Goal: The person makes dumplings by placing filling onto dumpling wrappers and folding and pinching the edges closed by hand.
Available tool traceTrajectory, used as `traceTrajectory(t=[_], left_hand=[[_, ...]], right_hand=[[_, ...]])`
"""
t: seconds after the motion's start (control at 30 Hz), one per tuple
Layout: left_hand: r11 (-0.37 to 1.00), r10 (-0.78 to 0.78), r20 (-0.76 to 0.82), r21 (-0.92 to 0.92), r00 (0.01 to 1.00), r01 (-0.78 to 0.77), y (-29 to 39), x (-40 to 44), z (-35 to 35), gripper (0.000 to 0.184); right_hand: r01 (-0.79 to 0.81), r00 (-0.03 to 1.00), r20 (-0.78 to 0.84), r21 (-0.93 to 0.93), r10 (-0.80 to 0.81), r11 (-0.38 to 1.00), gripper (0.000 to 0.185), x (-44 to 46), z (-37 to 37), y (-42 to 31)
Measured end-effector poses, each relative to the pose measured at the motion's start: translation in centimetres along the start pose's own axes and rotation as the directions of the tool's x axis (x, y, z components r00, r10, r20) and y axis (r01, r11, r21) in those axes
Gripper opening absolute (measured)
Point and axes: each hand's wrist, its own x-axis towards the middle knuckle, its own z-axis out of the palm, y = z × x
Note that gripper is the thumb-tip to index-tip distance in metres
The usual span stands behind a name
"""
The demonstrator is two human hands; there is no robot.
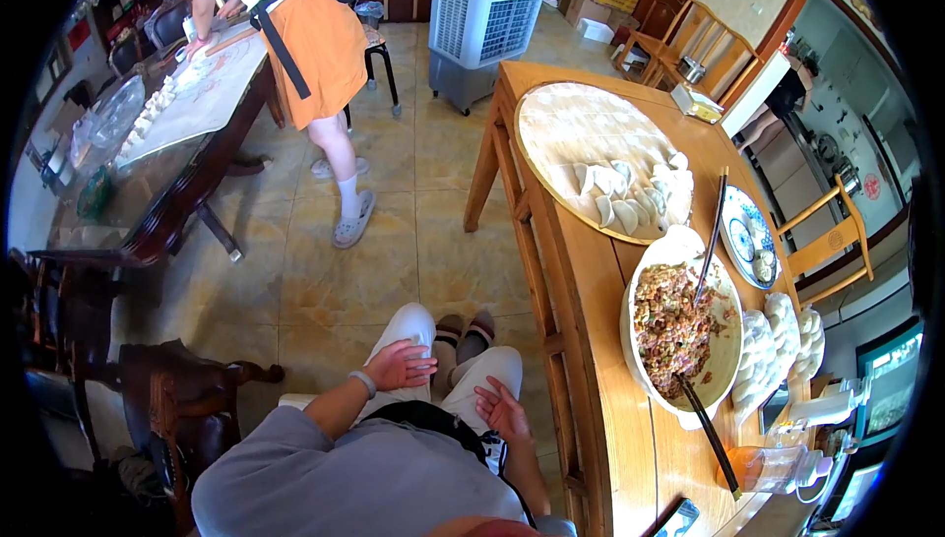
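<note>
My left hand (401,365) is open and empty over my left thigh, its fingers pointing inward. Over the other thigh, my right hand (504,409) also holds nothing, palm up with loosely bent fingers. On the wooden table (630,458) to my right stands a large white bowl (726,379) of chopped filling (674,325). Dark chopsticks (709,434) lean out of its near side, and more dark chopsticks (713,232) out of the far side. Farther back, a round floured board (561,133) carries several folded dumplings (620,192). Neither hand touches these things.
A blue-patterned plate (736,232), plastic bags (768,350), a bottle of orange liquid (773,468) and a phone (677,517) are on the table. Another person (310,35) works at a floured table (207,104) at upper left. An air cooler (482,30) stands behind.
</note>
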Motion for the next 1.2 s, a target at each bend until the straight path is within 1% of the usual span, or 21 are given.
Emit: traceTrajectory(t=[0.13,0.23,0.33,0.43,0.53,0.77,0.93,1.03,1.13,1.2], left_hand=[[1.000,0.011,0.027,0.019,1.000,-0.011,0.0,0.1,-0.2,0.050],[1.000,0.002,-0.014,0.013,1.000,-0.002,0.1,0.1,0.3,0.048],[1.000,-0.006,-0.016,0.018,1.000,0.006,0.1,0.0,0.3,0.048],[1.000,-0.021,0.035,-0.007,0.999,0.022,0.2,0.7,-0.9,0.049],[1.000,-0.005,-0.032,0.011,0.999,0.005,0.2,-0.2,0.6,0.050],[1.000,0.007,-0.001,0.006,1.000,-0.007,0.1,-0.4,0.6,0.050],[1.000,0.000,0.008,-0.030,1.000,0.000,0.0,0.1,0.0,0.050],[1.000,-0.006,0.029,0.003,1.000,0.006,0.1,0.4,-0.5,0.050],[1.000,-0.002,0.004,0.004,1.000,0.002,0.1,0.1,0.0,0.050],[1.000,-0.003,0.016,0.002,1.000,0.003,0.1,0.2,-0.2,0.051]], right_hand=[[0.004,1.000,0.002,-0.002,-0.004,1.000,0.043,-0.1,0.3,-0.1],[0.001,1.000,-0.014,-0.019,-0.001,1.000,0.043,-0.1,0.3,-0.2],[0.002,1.000,-0.028,-0.030,-0.002,1.000,0.043,-0.1,0.3,-0.1],[0.016,0.999,-0.050,-0.031,-0.017,0.999,0.043,0.1,-0.1,0.0],[0.000,1.000,0.007,-0.011,0.000,1.000,0.042,-0.1,0.0,-0.1],[0.002,1.000,-0.009,-0.002,-0.002,1.000,0.042,0.0,0.2,0.0],[0.003,1.000,0.014,0.013,-0.003,1.000,0.041,-0.1,0.2,-0.1],[0.007,1.000,0.013,0.009,-0.007,1.000,0.041,-0.1,0.3,-0.1],[0.001,1.000,0.007,0.025,-0.002,1.000,0.041,0.0,0.3,-0.1],[0.003,1.000,0.015,0.023,-0.003,1.000,0.041,0.0,0.3,-0.1]])
